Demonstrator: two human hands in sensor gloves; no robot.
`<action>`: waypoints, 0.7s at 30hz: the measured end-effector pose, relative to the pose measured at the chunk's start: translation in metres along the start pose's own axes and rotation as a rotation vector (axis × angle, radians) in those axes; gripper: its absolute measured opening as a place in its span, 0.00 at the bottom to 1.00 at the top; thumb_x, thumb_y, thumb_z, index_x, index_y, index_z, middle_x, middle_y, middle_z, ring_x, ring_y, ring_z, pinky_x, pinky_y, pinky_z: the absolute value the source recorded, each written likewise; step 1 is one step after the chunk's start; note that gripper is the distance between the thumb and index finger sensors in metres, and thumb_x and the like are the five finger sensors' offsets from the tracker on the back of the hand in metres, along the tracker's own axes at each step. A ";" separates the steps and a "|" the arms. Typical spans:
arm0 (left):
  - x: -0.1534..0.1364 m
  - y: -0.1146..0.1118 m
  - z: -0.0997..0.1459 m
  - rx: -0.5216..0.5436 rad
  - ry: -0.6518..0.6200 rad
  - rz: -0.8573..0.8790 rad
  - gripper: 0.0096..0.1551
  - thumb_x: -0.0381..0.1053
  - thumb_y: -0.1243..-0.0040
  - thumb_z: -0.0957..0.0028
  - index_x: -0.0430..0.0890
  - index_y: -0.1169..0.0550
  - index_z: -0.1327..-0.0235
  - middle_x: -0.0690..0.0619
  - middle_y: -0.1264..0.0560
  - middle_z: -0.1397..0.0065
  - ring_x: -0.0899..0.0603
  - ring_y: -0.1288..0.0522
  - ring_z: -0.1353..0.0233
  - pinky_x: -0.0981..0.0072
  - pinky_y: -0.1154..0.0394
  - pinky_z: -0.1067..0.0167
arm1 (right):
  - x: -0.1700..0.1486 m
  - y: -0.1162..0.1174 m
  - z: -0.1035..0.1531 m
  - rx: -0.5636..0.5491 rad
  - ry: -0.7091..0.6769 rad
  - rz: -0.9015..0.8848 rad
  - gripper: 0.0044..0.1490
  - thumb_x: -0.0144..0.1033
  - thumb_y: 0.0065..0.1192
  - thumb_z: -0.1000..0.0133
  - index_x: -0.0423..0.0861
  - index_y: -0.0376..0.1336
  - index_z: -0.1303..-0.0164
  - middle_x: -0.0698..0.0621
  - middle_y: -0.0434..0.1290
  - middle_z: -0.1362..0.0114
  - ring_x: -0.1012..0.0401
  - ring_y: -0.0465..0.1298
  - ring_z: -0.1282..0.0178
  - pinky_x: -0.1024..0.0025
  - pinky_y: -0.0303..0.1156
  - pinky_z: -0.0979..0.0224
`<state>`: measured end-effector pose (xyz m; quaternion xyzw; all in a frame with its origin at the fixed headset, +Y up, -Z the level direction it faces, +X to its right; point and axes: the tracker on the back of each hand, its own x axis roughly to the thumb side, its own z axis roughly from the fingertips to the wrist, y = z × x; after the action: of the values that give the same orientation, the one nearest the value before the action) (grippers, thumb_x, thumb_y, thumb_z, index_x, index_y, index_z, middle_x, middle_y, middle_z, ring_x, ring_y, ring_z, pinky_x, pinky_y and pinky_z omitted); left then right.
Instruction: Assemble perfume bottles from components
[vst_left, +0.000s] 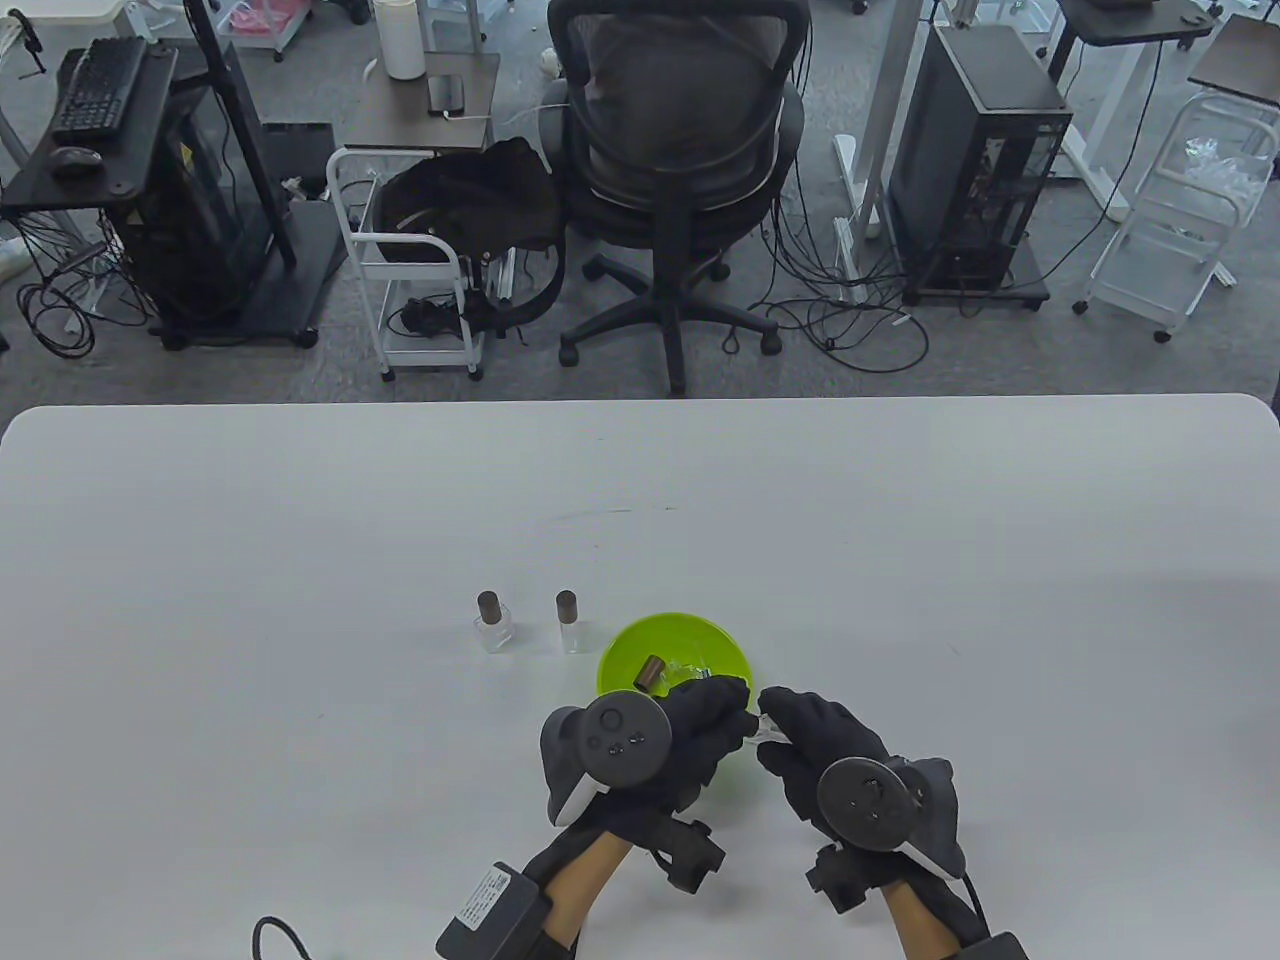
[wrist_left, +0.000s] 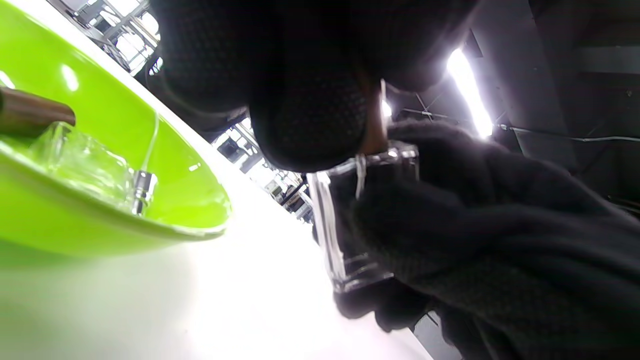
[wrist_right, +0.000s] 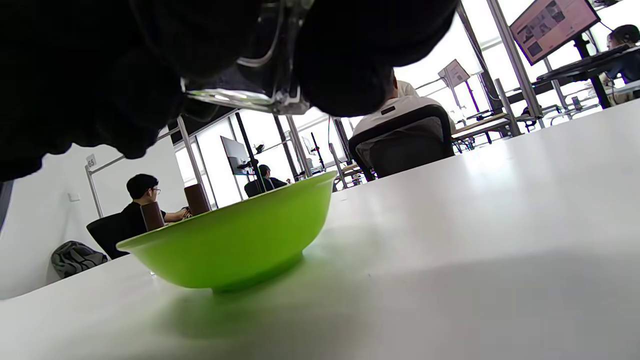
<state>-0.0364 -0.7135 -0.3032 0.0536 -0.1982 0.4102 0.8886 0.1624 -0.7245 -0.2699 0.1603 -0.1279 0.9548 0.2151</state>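
Overhead, we see both gloved hands meeting just in front of a green bowl (vst_left: 676, 650) on the white table (vst_left: 300, 560); what they hold is barely visible there. Our left wrist view shows it: a clear glass bottle (wrist_left: 345, 220), gripped by the curled fingers of the right hand (vst_left: 840, 755), while the left hand (vst_left: 690, 740) pinches at its top. We cannot tell which part the left fingers hold. Two finished bottles with brown caps (vst_left: 493, 622) (vst_left: 569, 621) stand side by side, left of the bowl. Inside the bowl lie a brown cap (vst_left: 651, 675) and clear glass parts (wrist_left: 85, 165), partly hidden from above by the left hand.
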 end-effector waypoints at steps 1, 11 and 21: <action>0.000 0.000 -0.001 -0.009 -0.003 -0.002 0.24 0.53 0.40 0.48 0.46 0.20 0.41 0.42 0.18 0.41 0.57 0.11 0.53 0.72 0.14 0.47 | 0.000 0.001 -0.001 0.005 -0.003 0.014 0.34 0.43 0.58 0.44 0.46 0.60 0.27 0.44 0.73 0.31 0.56 0.80 0.44 0.63 0.78 0.38; 0.007 0.000 -0.003 -0.187 -0.064 -0.169 0.32 0.57 0.41 0.44 0.48 0.29 0.28 0.44 0.25 0.28 0.45 0.15 0.40 0.59 0.21 0.37 | -0.004 -0.001 -0.003 0.033 0.006 0.077 0.34 0.49 0.60 0.40 0.52 0.57 0.25 0.46 0.70 0.26 0.58 0.79 0.37 0.62 0.78 0.33; -0.002 0.050 0.018 -0.143 -0.030 -0.439 0.56 0.66 0.41 0.48 0.43 0.49 0.14 0.36 0.41 0.15 0.31 0.31 0.21 0.40 0.36 0.23 | -0.030 -0.011 -0.003 -0.016 0.105 -0.020 0.33 0.52 0.60 0.38 0.55 0.56 0.24 0.47 0.71 0.25 0.56 0.79 0.34 0.58 0.77 0.31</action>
<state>-0.0808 -0.6868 -0.2911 0.0385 -0.2237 0.1913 0.9549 0.1919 -0.7250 -0.2813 0.1095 -0.1224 0.9586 0.2325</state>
